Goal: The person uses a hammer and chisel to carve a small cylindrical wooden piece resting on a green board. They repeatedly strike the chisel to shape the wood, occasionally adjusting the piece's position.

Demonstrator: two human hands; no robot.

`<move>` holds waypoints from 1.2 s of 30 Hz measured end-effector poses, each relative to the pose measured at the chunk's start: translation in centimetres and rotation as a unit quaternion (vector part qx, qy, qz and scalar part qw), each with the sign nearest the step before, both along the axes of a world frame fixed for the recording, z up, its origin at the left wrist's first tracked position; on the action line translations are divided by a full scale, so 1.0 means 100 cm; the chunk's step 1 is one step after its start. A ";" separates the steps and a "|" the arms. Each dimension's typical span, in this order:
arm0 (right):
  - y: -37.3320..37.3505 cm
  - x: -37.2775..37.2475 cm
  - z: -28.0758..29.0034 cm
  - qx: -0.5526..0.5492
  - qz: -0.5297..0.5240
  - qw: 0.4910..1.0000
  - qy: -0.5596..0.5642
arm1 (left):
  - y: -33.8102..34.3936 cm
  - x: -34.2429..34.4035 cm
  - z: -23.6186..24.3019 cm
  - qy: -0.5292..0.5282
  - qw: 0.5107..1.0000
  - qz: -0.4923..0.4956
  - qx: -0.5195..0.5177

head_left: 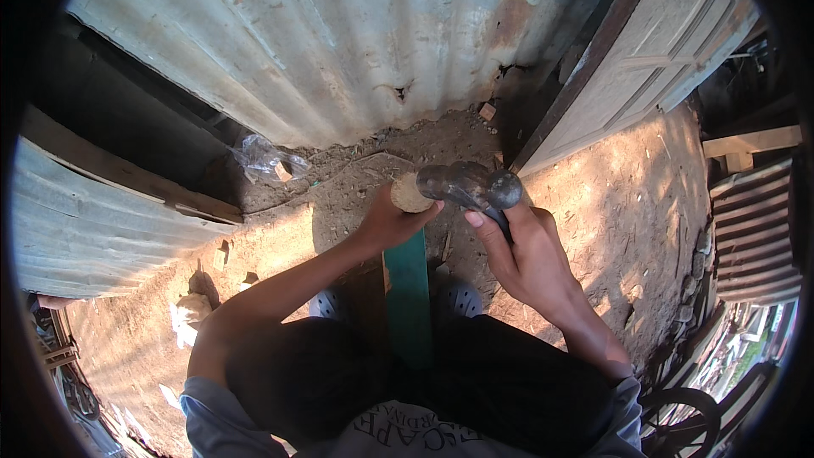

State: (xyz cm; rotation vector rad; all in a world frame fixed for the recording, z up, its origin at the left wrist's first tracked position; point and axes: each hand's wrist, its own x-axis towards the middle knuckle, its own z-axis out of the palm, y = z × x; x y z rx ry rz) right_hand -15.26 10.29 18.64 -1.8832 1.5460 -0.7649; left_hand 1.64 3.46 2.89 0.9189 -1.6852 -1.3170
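My left hand is closed round a round, light tan piece, likely wood, held upright at the far end of a green plank between my knees. My right hand grips a dark metal hammer by its handle. One end of the hammer head overlaps the edge of the tan piece's top; I cannot tell whether they touch. The lower part of the tan piece is hidden by my left hand. My shoes show either side of the plank.
A corrugated metal wall stands ahead, a weathered door at the right, another metal sheet at the left. A clear plastic bag and wood bits lie on the dirt ground. A wheel-like object is at lower right.
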 end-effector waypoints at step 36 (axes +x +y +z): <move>-0.004 0.006 -0.016 -0.050 0.002 0.997 0.051 | 0.007 0.001 0.012 -0.018 0.997 -0.018 0.071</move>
